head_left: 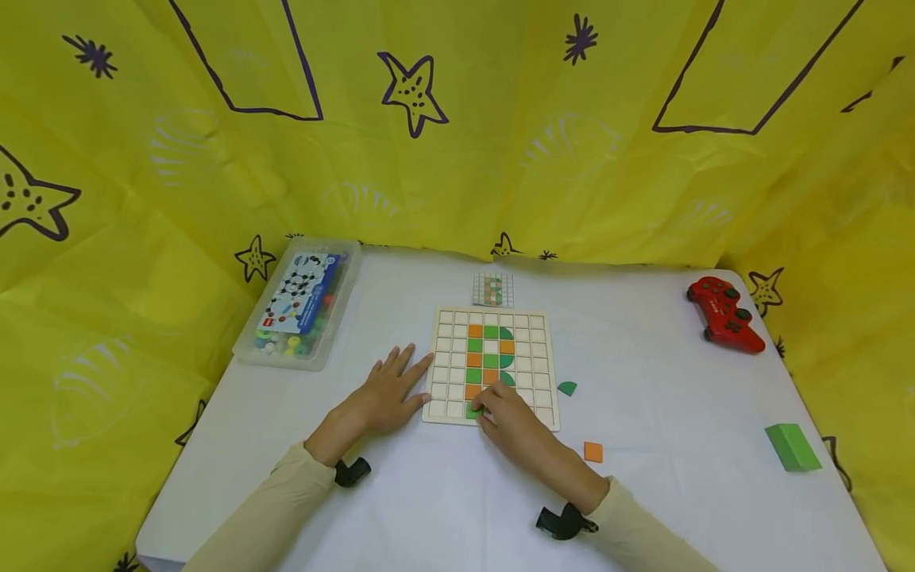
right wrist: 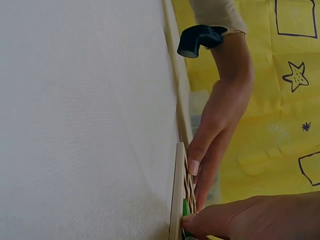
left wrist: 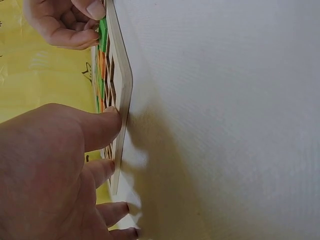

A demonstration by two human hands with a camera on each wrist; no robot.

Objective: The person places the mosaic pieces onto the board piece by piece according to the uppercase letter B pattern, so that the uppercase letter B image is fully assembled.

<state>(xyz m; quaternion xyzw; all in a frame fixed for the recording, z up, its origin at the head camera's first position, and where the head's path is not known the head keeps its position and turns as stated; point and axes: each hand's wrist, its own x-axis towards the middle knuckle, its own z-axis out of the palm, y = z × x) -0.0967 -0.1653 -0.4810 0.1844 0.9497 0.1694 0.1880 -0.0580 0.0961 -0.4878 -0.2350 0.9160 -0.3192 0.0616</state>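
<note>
A wooden grid board (head_left: 446, 357) lies on the white table, with orange and green square tiles and dark green rounded pieces set into its middle columns. At the near end of the left tile column, my right hand (head_left: 516, 423) pinches a green square tile (head_left: 472, 411) between thumb and fingers. The tile stands slightly tilted at the board's edge in the left wrist view. My left hand (head_left: 389, 397) is spread flat at the board's left side, its thumb and index finger touching the rim. Above the board sits a small pattern card (head_left: 493, 290) showing a similar coloured figure.
Right of the board lie a green quarter-circle piece (head_left: 567, 388) and an orange square tile (head_left: 593, 452). A clear plastic box (head_left: 246, 349) of coloured parts stands at the back left. On the right are a red game controller (head_left: 725, 315) and a green block (head_left: 792, 447).
</note>
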